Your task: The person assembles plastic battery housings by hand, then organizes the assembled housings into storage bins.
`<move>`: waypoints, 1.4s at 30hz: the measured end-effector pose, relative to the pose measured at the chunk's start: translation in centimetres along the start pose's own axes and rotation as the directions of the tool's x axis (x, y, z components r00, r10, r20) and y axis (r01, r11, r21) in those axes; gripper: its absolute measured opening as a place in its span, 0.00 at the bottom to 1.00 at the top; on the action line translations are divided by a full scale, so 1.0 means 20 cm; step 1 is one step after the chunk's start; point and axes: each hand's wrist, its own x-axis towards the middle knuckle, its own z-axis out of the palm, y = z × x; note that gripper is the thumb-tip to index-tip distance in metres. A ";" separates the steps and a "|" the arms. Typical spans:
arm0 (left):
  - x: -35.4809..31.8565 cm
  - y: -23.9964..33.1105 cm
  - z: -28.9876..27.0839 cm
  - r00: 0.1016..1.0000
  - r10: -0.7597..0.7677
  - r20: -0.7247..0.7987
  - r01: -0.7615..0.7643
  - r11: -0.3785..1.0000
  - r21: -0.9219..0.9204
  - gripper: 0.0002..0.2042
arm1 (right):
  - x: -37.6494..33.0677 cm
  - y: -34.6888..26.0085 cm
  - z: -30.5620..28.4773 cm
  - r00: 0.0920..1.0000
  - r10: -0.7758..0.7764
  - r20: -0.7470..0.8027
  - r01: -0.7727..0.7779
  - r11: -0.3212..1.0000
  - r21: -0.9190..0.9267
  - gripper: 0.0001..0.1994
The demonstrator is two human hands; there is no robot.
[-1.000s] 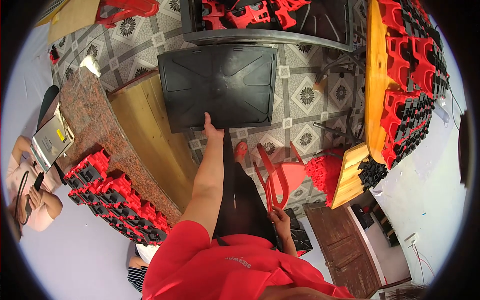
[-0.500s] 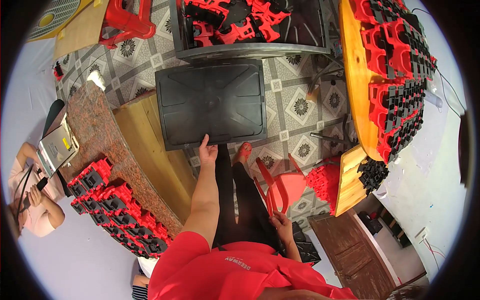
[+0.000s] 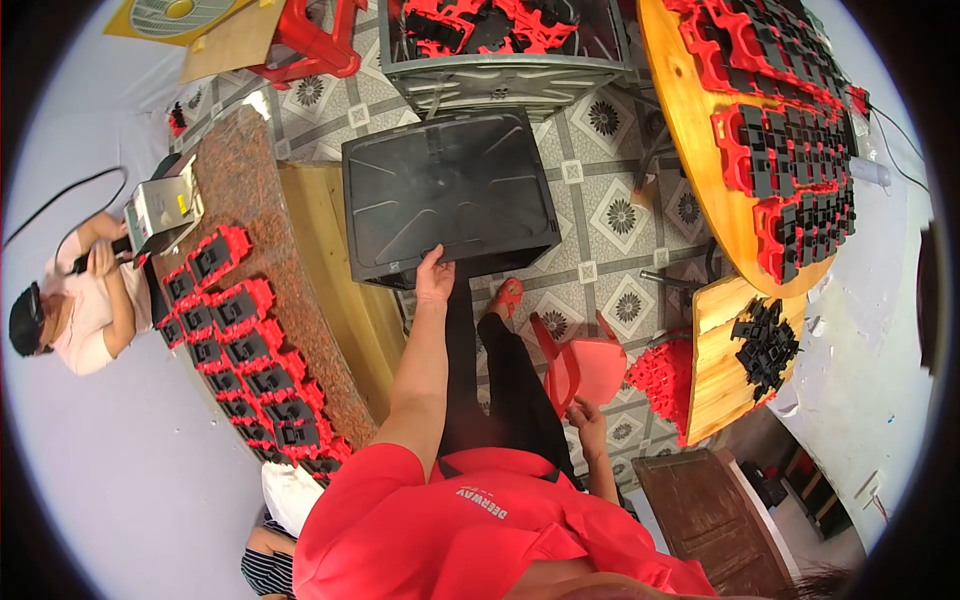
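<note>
Below the head camera, on the patterned tile floor [image 3: 600,225], sits a big empty black crate [image 3: 447,195], and the left hand [image 3: 434,280] is closed over the middle of its near rim, fingers curled onto the edge and thumb on the outside. The right hand [image 3: 590,425] hangs low beside the leg, just by a red stool [image 3: 590,362]; it seems loose and holding nothing, though how far it is open I cannot tell. Nothing lies in the crate, so whatever filling or shifting it is meant for looks barely begun: only the grasp on the rim is made. Plenty of red and black parts [image 3: 245,345] remain in rows on the speckled counter [image 3: 255,215] to the left, more on the round wooden table [image 3: 700,160] at right, and a grey crate [image 3: 490,60] beyond is already packed with them. Another person [image 3: 75,300] works at a small machine [image 3: 165,205] at the counter's far end.
</note>
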 end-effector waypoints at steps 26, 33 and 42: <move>-1.28 0.11 0.07 0.919 -0.004 0.394 -0.064 0.985 0.159 0.04 | 0.21 -0.32 0.13 0.706 -0.691 0.152 0.692 0.630 -0.351 0.51; -1.52 0.11 0.40 0.884 0.015 0.468 -0.121 0.973 0.198 0.06 | 0.18 -0.32 0.21 0.704 -0.703 -0.099 0.705 0.709 -0.023 0.30; -1.84 0.30 1.03 0.838 0.150 0.524 -0.342 0.893 0.292 0.03 | -0.08 -0.83 0.20 0.244 -0.874 -0.419 0.863 0.393 -0.317 0.26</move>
